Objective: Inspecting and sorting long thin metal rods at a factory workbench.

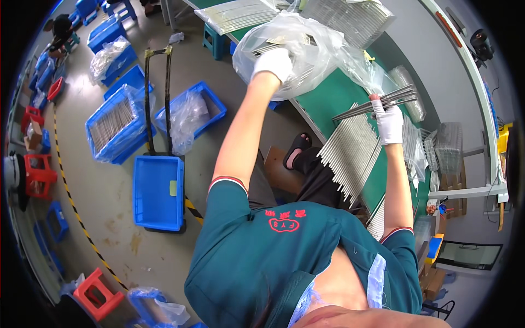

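Left grip [274, 64] unclear amid plastic bag [319, 66]

The premises present as a factory workshop. Evidence noted: a long green-topped workbench [324, 112] bearing rows of metal rods [353, 153], blue plastic crates [158, 191] across a grey floor, yellow-and-black floor tape [83, 233], plastic stools [82, 290], and a worker's teal uniform shirt [251, 257].

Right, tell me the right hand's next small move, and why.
Probably carry the bundle of thin grey rods leftward to the clear plastic bag: the right hand has the bundle gripped, and the left hand is at the bag, where similar rods seem to show.
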### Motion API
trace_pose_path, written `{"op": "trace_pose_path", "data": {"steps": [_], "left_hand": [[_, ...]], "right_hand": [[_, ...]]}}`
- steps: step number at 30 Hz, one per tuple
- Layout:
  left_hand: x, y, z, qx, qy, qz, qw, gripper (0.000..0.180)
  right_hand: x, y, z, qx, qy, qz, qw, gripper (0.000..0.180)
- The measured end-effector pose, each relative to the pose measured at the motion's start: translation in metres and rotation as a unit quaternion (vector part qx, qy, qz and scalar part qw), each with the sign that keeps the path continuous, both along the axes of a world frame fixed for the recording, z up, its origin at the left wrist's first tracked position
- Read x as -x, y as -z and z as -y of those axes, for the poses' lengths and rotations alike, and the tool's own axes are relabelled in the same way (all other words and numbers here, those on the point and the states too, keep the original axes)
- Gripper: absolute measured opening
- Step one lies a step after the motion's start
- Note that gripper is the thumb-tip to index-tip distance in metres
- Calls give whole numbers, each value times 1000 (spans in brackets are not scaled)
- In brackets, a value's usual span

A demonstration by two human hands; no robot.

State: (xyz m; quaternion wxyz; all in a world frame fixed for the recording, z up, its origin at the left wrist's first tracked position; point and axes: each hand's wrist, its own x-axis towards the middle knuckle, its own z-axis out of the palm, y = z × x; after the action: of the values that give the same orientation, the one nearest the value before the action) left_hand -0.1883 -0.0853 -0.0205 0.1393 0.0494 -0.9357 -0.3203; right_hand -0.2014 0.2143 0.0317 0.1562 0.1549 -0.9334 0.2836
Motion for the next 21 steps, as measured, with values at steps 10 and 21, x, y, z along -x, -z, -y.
{"op": "trace_pose_path", "data": {"steps": [10, 21], "left_hand": [[53, 6, 32, 2, -36, -83, 996, 40], [18, 14, 7, -482, 27, -61, 874, 20]], "right_hand": [[-19, -6, 9, 47, -35, -68, 996, 23], [-19, -8, 9, 102, -30, 4, 994, 22]]}}
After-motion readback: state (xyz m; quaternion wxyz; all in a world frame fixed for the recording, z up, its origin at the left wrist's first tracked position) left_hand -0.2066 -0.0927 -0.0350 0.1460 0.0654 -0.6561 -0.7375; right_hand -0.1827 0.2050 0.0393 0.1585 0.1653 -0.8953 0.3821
